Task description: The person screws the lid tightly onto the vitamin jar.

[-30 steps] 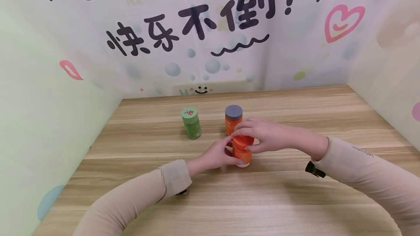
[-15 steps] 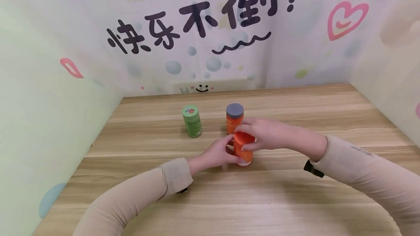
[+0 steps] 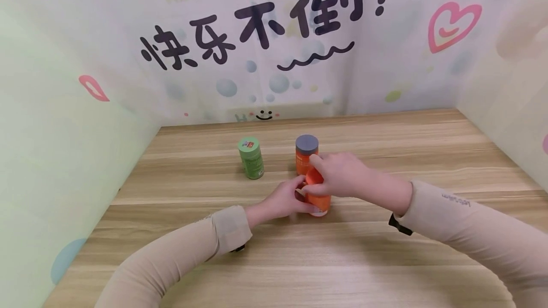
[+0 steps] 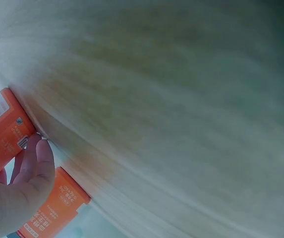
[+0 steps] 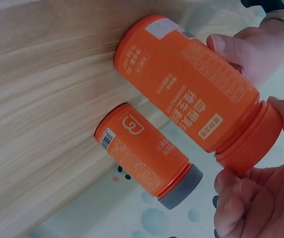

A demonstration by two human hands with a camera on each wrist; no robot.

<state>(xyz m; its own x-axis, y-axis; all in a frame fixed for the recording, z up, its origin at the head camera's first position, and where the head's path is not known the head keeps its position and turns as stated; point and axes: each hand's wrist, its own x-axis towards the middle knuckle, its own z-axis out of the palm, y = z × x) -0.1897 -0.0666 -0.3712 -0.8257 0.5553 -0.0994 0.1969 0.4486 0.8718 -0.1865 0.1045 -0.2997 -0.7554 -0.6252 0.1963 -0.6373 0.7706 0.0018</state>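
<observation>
An orange plastic bottle (image 3: 321, 201) with an orange screw cap (image 5: 251, 141) stands upright on the table. My left hand (image 3: 282, 200) holds its body low down, thumb on the near side. At the top, my right hand (image 3: 344, 175) pinches the cap between thumb and fingers, which the right wrist view shows closely. The cap sits on the bottle's neck. Just behind stands a smaller orange bottle (image 5: 144, 151) with a grey cap, apart from my right hand. Part of it is hidden by that hand in the head view.
A green bottle (image 3: 251, 159) with a light green lid stands to the left of the orange ones. The wood-grain table (image 3: 364, 260) ends at a printed cloth backdrop (image 3: 239, 61), with pale side walls to left and right.
My right hand has turned on the cap, its fingers coming round toward the left, and its wrist has shifted left. My left hand stays on the bottle's body.
</observation>
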